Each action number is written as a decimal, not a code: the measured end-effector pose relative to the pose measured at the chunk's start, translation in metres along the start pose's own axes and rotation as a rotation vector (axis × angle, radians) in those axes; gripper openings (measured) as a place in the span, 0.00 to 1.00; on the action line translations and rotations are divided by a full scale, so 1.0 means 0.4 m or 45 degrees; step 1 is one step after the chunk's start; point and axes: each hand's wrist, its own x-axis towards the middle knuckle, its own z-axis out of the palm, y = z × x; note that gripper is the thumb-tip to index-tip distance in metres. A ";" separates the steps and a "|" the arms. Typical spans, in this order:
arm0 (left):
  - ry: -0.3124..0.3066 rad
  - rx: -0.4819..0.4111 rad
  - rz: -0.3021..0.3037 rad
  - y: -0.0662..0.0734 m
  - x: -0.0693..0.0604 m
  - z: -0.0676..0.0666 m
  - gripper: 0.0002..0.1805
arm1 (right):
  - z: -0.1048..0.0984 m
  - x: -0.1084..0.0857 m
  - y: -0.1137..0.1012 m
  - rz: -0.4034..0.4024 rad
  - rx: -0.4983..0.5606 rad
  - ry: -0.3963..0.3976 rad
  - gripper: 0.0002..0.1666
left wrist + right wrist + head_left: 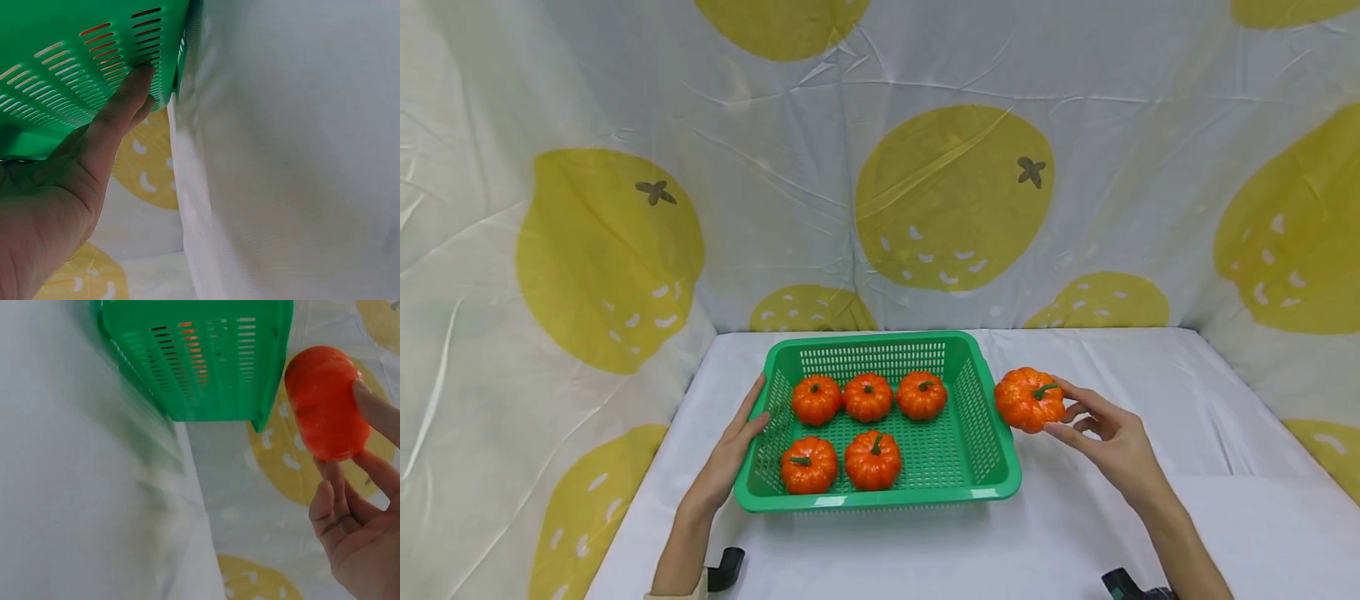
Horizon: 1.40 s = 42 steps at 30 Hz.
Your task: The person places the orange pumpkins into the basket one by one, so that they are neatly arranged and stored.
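A small orange pumpkin (1026, 400) is pinched between the thumb and fingers of my right hand (1116, 446), raised just right of the green plastic basket (925, 498). Seen from the right wrist, that pumpkin (325, 403) is apart from the basket wall (219, 375). My left hand (722, 467) lies along the basket's left side with straight fingers; the left wrist view has its fingers (119, 112) against the slotted wall (75, 81). Inside the basket, three pumpkins form a back row, including one at the right (922, 395), and two sit in front, one nearer the middle (872, 460).
A white cloth covers the table (1150, 375), reaching back to a hanging curtain (775, 208) printed with yellow lemons. The curtain also encloses the left and right sides. Black wrist mounts (726, 569) show near the bottom edge.
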 end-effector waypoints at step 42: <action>0.006 -0.010 0.007 -0.005 0.002 0.001 0.32 | 0.169 0.090 -0.161 0.021 -0.025 -0.651 0.39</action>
